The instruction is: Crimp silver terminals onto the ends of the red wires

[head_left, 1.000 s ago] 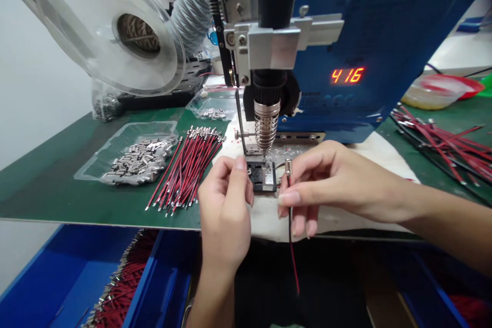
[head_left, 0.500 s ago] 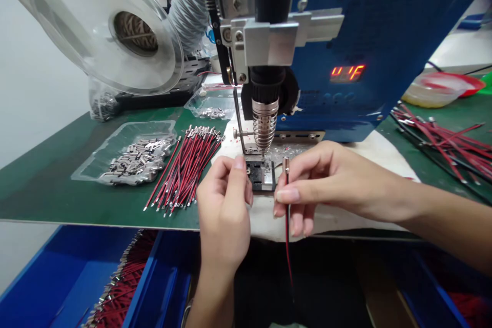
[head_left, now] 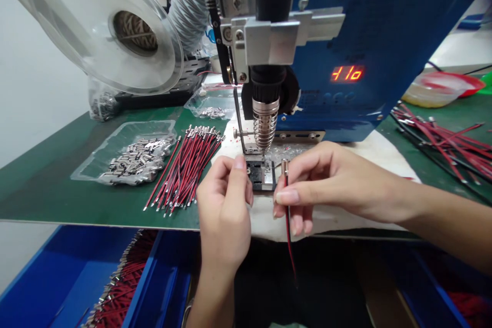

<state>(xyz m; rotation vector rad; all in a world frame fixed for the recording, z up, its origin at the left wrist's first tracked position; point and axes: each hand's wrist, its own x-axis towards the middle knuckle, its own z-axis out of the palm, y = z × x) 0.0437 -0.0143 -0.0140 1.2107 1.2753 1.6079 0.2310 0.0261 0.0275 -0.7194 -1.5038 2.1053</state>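
Note:
Between the thumb and fingers of my right hand [head_left: 319, 184] is a red and black wire [head_left: 288, 230] with a silver metal connector at its top end; the loose end hangs below the table edge. My left hand [head_left: 226, 205] is closed beside the small black fixture [head_left: 255, 171], thumb pressed toward the curled fingers. Whatever the left fingertips may hold is hidden. Directly above the fixture points the soldering iron [head_left: 265, 123], with a coiled metal guard around its tip. The wire's connector stands just right of the fixture, apart from the iron.
A clear tray [head_left: 134, 159] of small metal connectors and a bundle of red and black wires [head_left: 188, 164] lie left. Behind stands a blue machine [head_left: 357, 20] with a lit display. More wires [head_left: 449, 143] lie right. A blue bin [head_left: 77, 266] sits below the table.
The connector end of the wire in my right hand has shifted slightly left, and its hanging tail has swung a little. The display reading differs. My left hand stays in place.

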